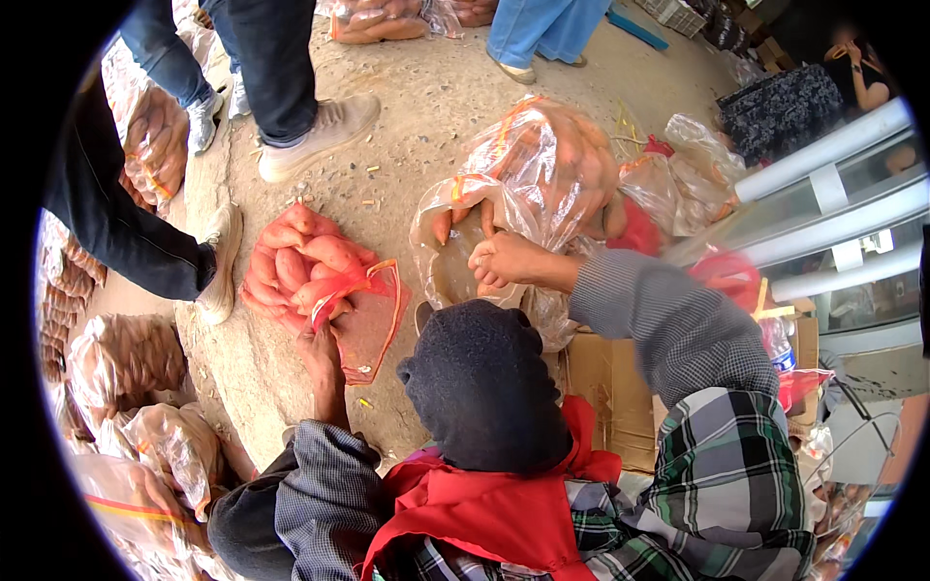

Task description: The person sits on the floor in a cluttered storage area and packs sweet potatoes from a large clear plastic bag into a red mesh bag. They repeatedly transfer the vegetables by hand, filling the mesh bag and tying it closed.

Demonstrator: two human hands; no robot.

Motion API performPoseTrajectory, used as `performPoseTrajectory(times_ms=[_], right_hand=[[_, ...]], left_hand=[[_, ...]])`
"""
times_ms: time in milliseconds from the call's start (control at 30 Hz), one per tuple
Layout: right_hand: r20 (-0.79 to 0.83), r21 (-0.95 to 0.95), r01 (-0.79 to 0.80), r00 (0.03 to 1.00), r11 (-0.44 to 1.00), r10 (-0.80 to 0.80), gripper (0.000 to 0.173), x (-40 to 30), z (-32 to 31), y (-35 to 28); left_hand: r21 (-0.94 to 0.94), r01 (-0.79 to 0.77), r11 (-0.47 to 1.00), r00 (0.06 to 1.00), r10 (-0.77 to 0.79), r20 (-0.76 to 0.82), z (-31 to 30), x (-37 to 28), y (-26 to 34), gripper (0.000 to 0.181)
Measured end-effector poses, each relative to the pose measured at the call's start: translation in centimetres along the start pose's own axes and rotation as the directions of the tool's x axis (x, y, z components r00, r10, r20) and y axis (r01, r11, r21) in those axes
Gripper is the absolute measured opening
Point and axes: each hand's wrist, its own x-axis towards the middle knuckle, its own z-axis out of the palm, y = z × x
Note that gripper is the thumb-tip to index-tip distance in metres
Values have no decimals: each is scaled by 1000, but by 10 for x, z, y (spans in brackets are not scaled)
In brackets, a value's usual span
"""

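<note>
My left hand (320,352) pinches the rim of a red mesh bag (374,330), left of a dark knit hat (483,385). Sweet potatoes (292,269) fill the bag's far part; its near part lies flat on the ground. My right hand (505,261), fingers curled, is over the mouth of a clear plastic bag (454,272). Whether it holds anything is unclear. More sweet potatoes (577,163) bulge in the plastic bag behind that hand, and one sweet potato (441,226) shows inside the mouth.
Several people stand ahead and at left, one shoe (221,265) close beside the mesh bag. Filled plastic bags (127,359) line the left side. A cardboard box (614,396) lies under my right arm, with pale rails (835,149) beyond. A person sits at far right.
</note>
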Motion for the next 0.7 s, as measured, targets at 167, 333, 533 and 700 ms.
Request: performPoseTrajectory(times_ms=[167, 333, 533, 700], right_hand=[[-371, -496, -104, 923, 862, -103, 33, 164, 49, 65], [-691, -131, -171, 722, 976, 33, 31, 244, 67, 91], [-705, -239, -461, 688, 855, 174, 35, 291, 66, 107], [-469, 320, 111, 882, 941, 55, 41, 227, 67, 118]], left_hand=[[170, 126, 977, 990, -115, -77, -14, -17, 11, 19], [329, 55, 943, 998, -54, -10, -4, -27, 20, 23], [426, 56, 903, 998, -60, -4, 9, -33, 33, 26], [370, 179, 912, 983, -184, -21, 8, -27, 41, 23]])
